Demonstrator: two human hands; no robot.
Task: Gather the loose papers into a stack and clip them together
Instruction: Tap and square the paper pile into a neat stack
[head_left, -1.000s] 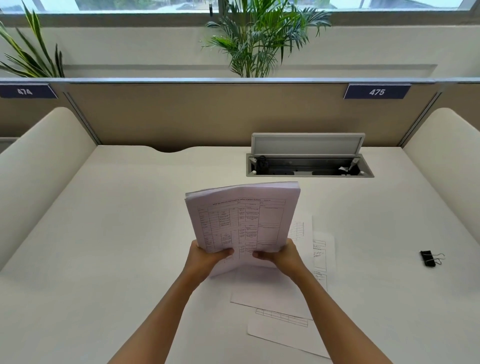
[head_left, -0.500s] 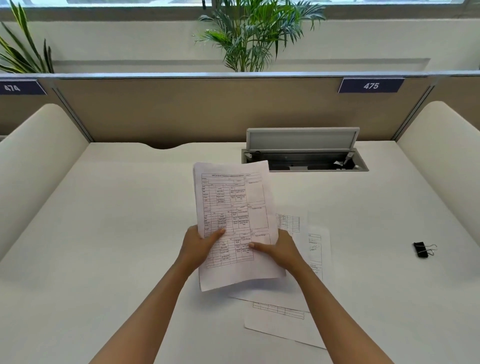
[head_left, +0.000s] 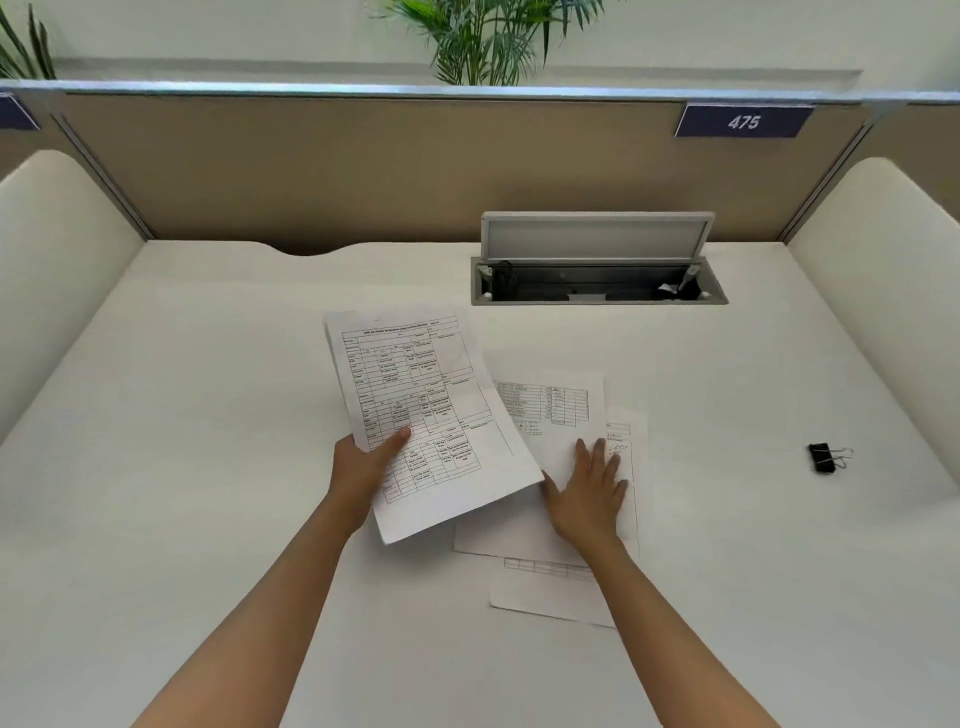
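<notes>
Left-hand (head_left: 363, 467) grip on thin rectangular sheets (head_left: 421, 415)

Held papers (head_left: 415, 410): white, black ruled table grid
Loose sheets (head_left: 550, 415): white, faint printed tables
Binder clip (head_left: 822, 458): black, silver handles
Desk (head_left: 208, 415): off-white
Partition (head_left: 363, 161): tan
Number plate (head_left: 744, 121): navy, white "475"
</notes>
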